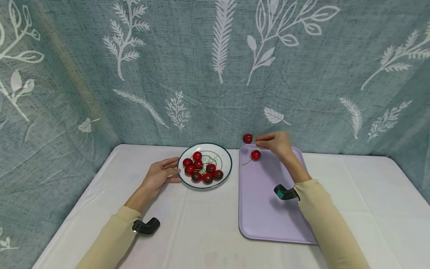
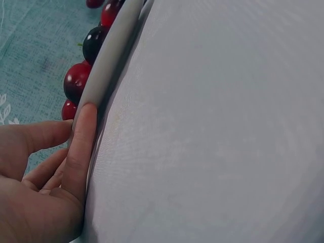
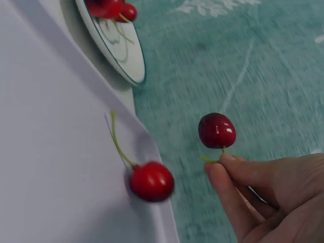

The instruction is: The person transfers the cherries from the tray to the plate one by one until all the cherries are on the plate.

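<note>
A white plate [image 1: 223,153] with a dark rim holds several red cherries [image 1: 207,178], some with green stems. At its left side my left hand [image 1: 158,175] grips the rim between thumb and fingers; the left wrist view shows the fingers [image 2: 83,147] against the plate's edge. My right hand [image 1: 275,144] pinches a dark red cherry [image 3: 216,130] by its green stem, holding it in the air over the far edge of the lilac tray [image 1: 262,209]. Another cherry [image 1: 255,155] lies on the tray near its far left corner, stem pointing left.
The plate and tray stand side by side on a white-covered table [image 1: 188,224], with a gap between them. A teal curtain [image 1: 201,74] with white leaf prints hangs right behind the table's far edge.
</note>
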A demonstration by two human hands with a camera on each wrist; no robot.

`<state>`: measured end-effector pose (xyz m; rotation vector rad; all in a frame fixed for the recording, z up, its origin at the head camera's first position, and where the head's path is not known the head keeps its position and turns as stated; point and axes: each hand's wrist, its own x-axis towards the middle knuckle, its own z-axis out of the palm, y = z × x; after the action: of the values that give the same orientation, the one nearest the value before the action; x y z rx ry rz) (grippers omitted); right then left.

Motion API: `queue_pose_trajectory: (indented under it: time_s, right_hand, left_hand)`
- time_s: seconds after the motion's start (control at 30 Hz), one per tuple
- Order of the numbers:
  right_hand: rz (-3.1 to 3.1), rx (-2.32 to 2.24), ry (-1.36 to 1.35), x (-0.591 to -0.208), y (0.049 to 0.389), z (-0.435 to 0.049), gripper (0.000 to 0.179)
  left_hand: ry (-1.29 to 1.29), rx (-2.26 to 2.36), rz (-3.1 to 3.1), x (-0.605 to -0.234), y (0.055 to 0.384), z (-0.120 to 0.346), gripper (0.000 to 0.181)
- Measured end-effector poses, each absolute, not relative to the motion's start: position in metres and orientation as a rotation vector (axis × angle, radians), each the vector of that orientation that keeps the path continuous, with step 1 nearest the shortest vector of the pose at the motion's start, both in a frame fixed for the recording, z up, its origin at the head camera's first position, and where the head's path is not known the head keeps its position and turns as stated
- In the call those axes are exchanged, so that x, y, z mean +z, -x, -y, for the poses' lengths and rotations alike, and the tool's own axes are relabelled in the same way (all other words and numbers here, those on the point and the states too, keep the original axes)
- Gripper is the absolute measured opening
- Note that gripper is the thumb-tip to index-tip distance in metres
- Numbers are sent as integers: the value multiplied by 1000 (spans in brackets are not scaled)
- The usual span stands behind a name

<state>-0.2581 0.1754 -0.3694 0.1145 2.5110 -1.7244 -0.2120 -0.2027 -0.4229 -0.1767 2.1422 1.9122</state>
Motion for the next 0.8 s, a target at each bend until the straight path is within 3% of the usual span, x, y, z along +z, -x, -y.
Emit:
queue_pose_trajectory:
  time_s: [0.6, 0.8]
  right_hand:
    - [-2474, -1819, -1, -388, 260, -109, 20]
    - [-2687, -1644, 79, -401, 255, -88, 14]
  left_hand:
    - [157, 1921, -2124, -422, 213, 203, 56]
    - [160, 1923, -2118, -422, 213, 202, 56]
